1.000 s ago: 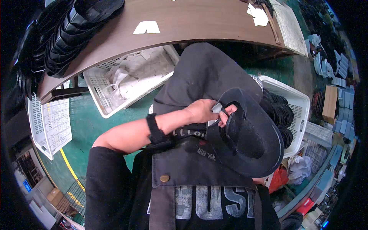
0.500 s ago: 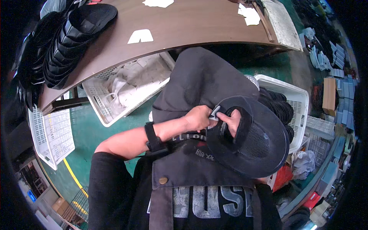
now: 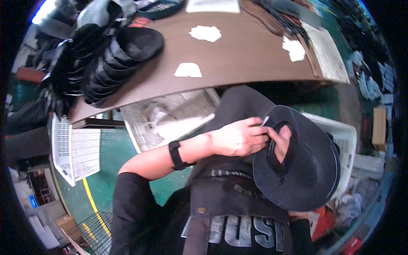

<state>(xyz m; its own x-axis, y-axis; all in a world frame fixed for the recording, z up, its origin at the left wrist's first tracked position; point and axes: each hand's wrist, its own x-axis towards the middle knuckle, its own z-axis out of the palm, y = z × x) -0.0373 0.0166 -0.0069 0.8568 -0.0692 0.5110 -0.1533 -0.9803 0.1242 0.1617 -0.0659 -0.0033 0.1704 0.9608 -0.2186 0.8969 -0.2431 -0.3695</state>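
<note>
below the near edge of the brown table [image 3: 255, 55], seen from the head camera, the left hand [image 3: 240, 137] pinches a small white tag [image 3: 265, 121] at the opening of a black wide-brimmed hat [image 3: 304, 165]; the right hand [image 3: 282, 142] reaches up through the hat's crown, gripping its inner edge; a stack of black hats [image 3: 114, 59] sits at the table's left end; white paper scraps [image 3: 205, 33] lie mid-table; a white basket [image 3: 170, 117] stands under the near edge
</note>
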